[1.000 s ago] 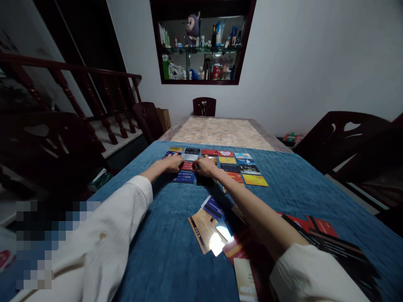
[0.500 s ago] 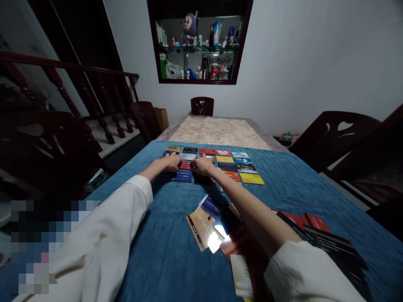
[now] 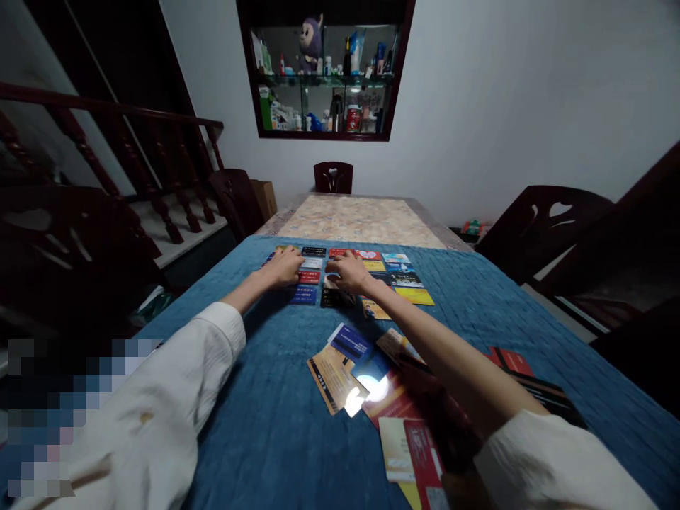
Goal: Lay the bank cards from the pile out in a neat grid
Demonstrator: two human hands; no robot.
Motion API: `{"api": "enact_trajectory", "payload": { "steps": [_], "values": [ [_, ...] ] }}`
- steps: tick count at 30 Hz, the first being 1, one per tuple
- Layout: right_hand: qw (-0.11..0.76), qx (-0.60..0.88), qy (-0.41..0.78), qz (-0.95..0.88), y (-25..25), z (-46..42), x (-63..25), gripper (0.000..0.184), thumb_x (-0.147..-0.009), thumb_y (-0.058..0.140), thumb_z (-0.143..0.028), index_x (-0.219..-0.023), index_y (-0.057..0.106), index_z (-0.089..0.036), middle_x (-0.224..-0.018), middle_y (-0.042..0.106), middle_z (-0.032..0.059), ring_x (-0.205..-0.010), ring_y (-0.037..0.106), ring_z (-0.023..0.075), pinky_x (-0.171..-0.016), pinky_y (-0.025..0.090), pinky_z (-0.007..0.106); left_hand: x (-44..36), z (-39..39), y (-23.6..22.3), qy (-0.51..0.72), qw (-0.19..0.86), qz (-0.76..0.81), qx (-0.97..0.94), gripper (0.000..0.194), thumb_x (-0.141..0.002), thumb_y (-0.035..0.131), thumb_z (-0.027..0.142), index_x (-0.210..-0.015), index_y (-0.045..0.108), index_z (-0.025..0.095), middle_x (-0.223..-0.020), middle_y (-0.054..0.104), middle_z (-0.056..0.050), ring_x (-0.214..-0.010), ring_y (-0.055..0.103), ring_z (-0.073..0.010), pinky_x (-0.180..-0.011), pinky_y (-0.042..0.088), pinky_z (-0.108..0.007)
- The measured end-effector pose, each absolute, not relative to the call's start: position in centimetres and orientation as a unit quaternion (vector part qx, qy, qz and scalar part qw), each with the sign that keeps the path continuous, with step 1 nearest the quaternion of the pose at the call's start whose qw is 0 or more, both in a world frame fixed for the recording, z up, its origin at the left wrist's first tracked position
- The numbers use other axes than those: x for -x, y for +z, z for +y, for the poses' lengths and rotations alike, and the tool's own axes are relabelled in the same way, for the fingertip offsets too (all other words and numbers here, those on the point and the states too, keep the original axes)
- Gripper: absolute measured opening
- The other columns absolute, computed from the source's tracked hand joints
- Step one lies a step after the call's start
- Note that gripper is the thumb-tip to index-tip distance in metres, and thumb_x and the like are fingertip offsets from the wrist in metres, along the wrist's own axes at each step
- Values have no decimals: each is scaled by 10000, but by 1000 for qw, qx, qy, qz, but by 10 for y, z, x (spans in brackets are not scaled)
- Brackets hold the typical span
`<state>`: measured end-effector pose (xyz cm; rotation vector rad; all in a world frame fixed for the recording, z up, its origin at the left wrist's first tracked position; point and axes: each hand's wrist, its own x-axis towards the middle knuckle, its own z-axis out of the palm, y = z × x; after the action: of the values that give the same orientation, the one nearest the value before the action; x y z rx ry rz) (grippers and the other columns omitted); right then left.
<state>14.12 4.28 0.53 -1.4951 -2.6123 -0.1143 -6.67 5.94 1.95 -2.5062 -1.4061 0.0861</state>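
Several plastic cards lie in rows on a blue cloth. My left hand (image 3: 285,266) rests over the left end of the rows, fingers apart, near a red card (image 3: 309,278) and a dark blue card (image 3: 304,295). Fingers spread and bent downward, my right hand (image 3: 346,272) is over the middle columns and hides parts of the cards there. A yellow card (image 3: 415,296) forms the front right corner of the rows. Closer to me is a loose, overlapping pile with a tan card (image 3: 325,382) and a purple-blue card (image 3: 351,341).
The blue cloth (image 3: 255,425) covers the near part of the table; a patterned surface (image 3: 350,219) shows beyond. Dark cards (image 3: 555,397) lie at the right, partly behind my right sleeve. Chairs stand around, one chair (image 3: 333,177) at the far end.
My right hand has lifted slightly and its fingers have spread. The left hand has shifted a little farther up the rows. The whole view has moved slightly.
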Motion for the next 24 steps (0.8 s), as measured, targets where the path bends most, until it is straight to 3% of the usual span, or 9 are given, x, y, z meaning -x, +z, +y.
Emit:
{"api": "enact_trajectory", "payload": {
  "steps": [9, 24],
  "values": [
    [86, 512, -69, -852, 12, -8, -203, 249, -919, 480, -210, -1001, 715, -212, -1109, 683, 91, -1094, 481, 265, -798, 325, 356, 19, 17, 28, -57, 145, -406, 900, 223, -886, 475, 129, -815, 685, 154, -993, 679, -130, -1067, 516, -280, -861, 382, -412],
    [167, 476, -78, -860, -24, -98, -304, 202, -942, 499, -281, -980, 692, -235, -1006, 688, 81, -1034, 485, 249, -817, 335, 376, -66, -64, 13, -73, 121, -272, 952, 237, -937, 464, 239, -949, 680, 143, -1056, 676, -133, -1104, 498, -288, -886, 368, -424]
  ]
}}
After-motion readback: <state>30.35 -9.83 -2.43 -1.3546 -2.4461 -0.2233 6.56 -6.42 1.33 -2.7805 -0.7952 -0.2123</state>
